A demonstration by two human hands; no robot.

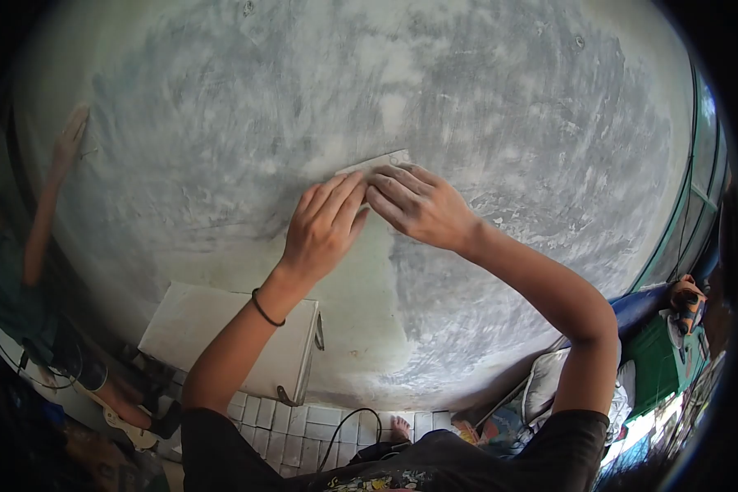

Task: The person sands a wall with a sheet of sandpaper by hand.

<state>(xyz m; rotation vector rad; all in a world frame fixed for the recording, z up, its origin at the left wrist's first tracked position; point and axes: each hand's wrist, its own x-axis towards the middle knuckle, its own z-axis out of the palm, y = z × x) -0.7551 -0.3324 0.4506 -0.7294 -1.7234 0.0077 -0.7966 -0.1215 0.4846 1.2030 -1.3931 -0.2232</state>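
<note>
A wall (500, 90) with patchy grey and white plaster stands in front of me. Against it lies a thin, pale flat sheet (392, 157), mostly covered by my fingers. My left hand (326, 217), with a dark band on its wrist, presses the sheet's left part, fingers held together. At the sheet's right part, my right hand (418, 203) has bent, dusty fingers closed over it. The two hands almost touch at the fingertips. What lies under the fingers is hidden.
Another person's hand (70, 139) touches the wall at far left. Below my left arm stands a white box-like cabinet (221, 328). A black cable (346, 433) loops over the paving floor (295, 430). At right, an orange power tool (687, 305) sits near a green box (656, 365).
</note>
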